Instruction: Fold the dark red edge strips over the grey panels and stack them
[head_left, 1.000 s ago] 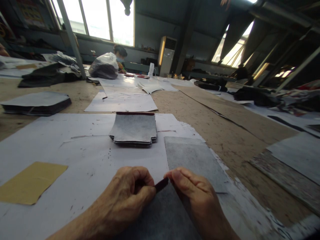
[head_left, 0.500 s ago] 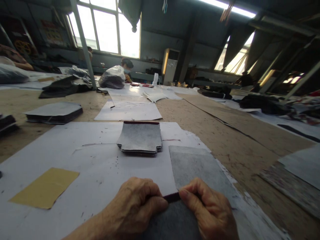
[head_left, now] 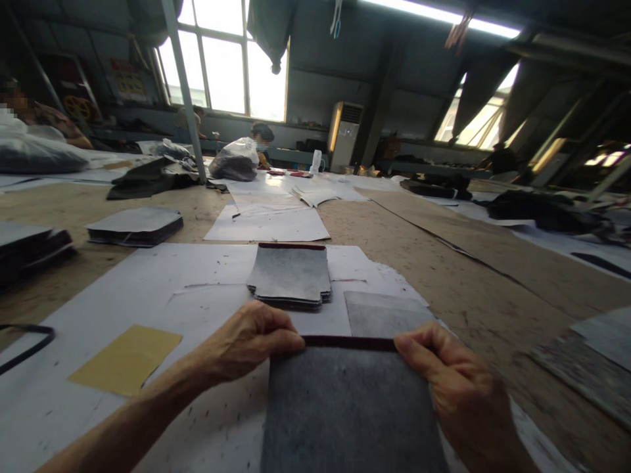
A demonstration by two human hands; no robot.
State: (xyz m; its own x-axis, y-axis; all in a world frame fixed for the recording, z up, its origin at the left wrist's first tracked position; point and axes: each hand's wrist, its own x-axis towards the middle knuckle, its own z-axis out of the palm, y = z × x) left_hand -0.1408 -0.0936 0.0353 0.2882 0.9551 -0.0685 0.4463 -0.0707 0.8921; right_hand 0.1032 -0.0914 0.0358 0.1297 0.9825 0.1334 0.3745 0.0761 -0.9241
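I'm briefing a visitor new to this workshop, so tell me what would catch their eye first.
First, the grey panel in the foreground, its dark maroon edge pinched between the left hand and the right hand. Next, the tan square on white paper to the left, and the stack of grey pieces just beyond the hands. Behind it all, a bright window glares left of centre.

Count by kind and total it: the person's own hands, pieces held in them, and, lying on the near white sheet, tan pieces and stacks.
Own hands: 2, left hand and right hand
Held pieces: 1, a grey piece with a dark red edge
Tan pieces: 1, the tan piece
Stacks: 1, the grey-topped stack
Total: 5
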